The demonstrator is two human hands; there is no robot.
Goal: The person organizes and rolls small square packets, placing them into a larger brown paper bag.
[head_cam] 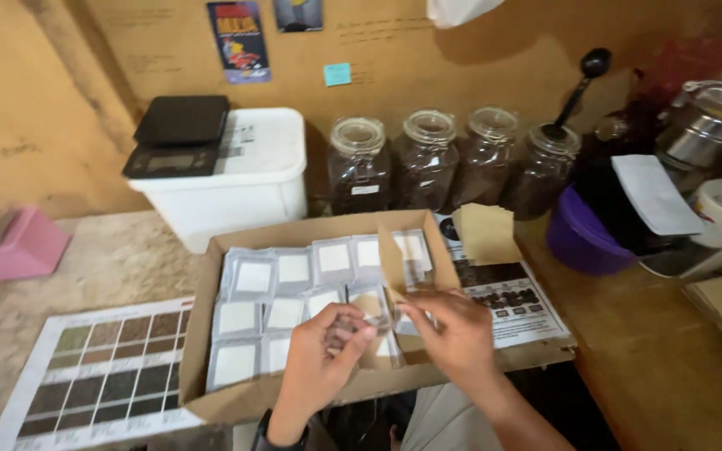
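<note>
Work surface (653,367) and the objects resting directly on it.

A shallow cardboard box (211,334) sits at centre, flanked by a colour-swatch chart (102,376) on the left and a printed sheet (511,301) on the right. Behind stand a white lidded tub (244,184) and a row of four glass jars (453,159) with dark contents. A pink container (22,246) lies far left; a purple bowl (582,238) and metal vessel (704,125) occupy the right.

Counts of things on a wooden counter.
Four glass jars (428,159), one cardboard box (294,392) of about fifteen clear packets (253,276), one black scale (179,138), two colour charts (102,376), two hands (319,363).
</note>
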